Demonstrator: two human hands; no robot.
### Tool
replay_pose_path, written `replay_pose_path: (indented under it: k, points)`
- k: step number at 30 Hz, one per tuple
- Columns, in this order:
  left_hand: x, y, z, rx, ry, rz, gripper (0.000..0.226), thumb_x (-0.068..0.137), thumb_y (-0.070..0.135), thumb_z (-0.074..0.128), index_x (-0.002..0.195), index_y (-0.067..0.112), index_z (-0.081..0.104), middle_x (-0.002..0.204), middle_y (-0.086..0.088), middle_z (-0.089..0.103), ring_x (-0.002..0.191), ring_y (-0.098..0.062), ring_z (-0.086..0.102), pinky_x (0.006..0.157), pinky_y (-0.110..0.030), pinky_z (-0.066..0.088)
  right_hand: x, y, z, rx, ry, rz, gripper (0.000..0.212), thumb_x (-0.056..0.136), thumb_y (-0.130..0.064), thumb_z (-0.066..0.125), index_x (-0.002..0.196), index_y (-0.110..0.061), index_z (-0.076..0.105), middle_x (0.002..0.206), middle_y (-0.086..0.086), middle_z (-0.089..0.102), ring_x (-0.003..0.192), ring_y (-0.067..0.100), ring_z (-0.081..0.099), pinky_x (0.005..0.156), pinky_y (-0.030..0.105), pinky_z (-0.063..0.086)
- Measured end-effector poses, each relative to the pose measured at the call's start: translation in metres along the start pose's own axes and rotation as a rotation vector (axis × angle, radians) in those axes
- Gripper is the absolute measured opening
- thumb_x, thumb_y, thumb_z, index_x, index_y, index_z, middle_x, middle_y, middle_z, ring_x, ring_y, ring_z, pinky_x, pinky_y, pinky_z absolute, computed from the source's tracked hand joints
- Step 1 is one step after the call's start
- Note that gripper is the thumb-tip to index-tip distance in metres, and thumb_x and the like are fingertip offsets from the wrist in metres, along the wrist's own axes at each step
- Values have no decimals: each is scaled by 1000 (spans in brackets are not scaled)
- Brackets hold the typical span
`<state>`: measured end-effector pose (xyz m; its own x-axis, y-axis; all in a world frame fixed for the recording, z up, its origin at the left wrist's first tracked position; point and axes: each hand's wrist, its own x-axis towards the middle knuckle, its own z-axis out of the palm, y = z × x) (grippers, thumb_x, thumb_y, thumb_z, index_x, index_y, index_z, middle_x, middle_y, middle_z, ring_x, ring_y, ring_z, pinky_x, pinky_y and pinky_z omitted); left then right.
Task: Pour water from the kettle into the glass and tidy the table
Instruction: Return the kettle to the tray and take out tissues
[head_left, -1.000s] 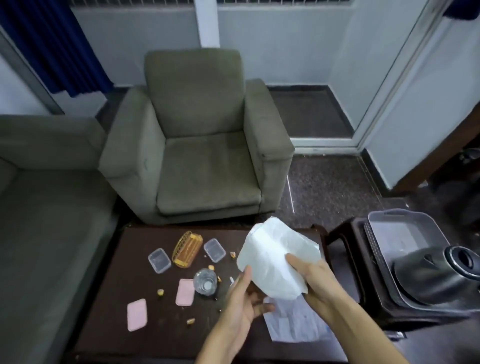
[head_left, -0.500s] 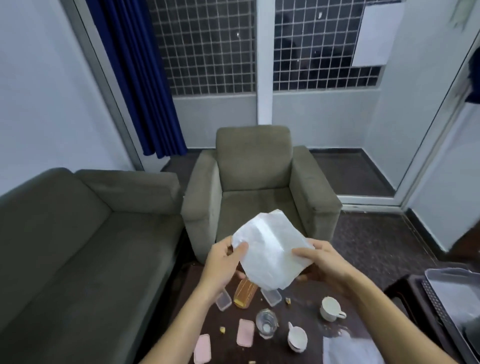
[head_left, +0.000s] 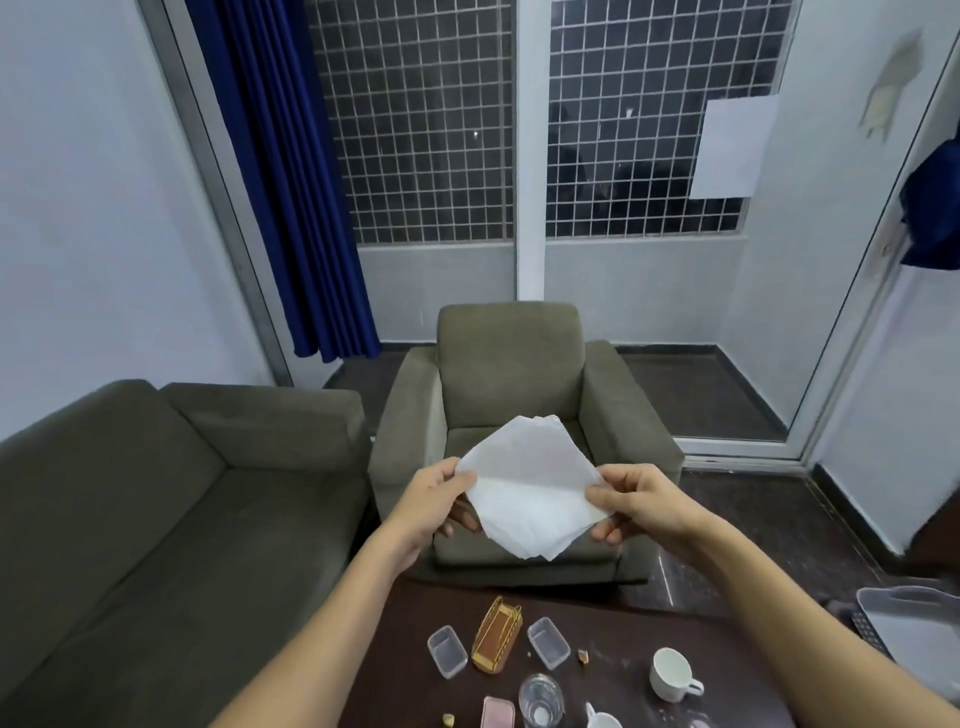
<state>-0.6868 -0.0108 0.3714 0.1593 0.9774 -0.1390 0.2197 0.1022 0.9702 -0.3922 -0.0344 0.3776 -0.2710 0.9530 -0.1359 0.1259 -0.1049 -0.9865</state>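
1. Head view: a person is holding a folded white paper napkin (head_left: 530, 493) up in the air with both bare hands, in front of a grey-green armchair (head_left: 509, 358).
2. The left hand (head_left: 436, 501) is pinching the napkin's left corner, with the thumb lying on top and the fingers curling underneath.
3. The right hand (head_left: 639, 501) is pinching the right corner the same way, thumb on the near face and fingers curling behind.
4. The napkin is hanging between the two hands as a diamond, one point up and one point down, touching nothing else.
5. A dark brown table (head_left: 623, 623) is showing along the bottom edge, below the hands and nearer the camera.
6. A clear glass (head_left: 540, 699) is standing upright on the table, between the two forearms, well below the napkin and apart from both hands.
7. A white cup (head_left: 670, 673) is sitting to the right of the glass, and a pink lid (head_left: 497, 713) is lying just to its left.
8. Behind the glass, a gold wire basket (head_left: 496, 642) is lying between two small clear plastic boxes (head_left: 445, 650).
9. A grey tray (head_left: 914, 623) is showing at the right edge.
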Motion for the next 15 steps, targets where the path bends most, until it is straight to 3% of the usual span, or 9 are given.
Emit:
replay_pose_path:
  k: [9,15]
  points:
    - [16,4,18,-423,68,-84,19,92,16,62,100,21,79,66,2,64,51,-9,54,42,-19,37,8,-9,-14,52,9,-87,26,102,-2,60,115,-13,79,86,12,79,62,17,72,56,22,58]
    - [18,5,13,-506,38,-132,24,96,13,55,88,24,75,71,2,68,56,-7,61,45,-20,45,9,-12,-13,-15,39,-119,28,101,8,53,109,-4,78,71,6,75,60,16,70,55,22,56]
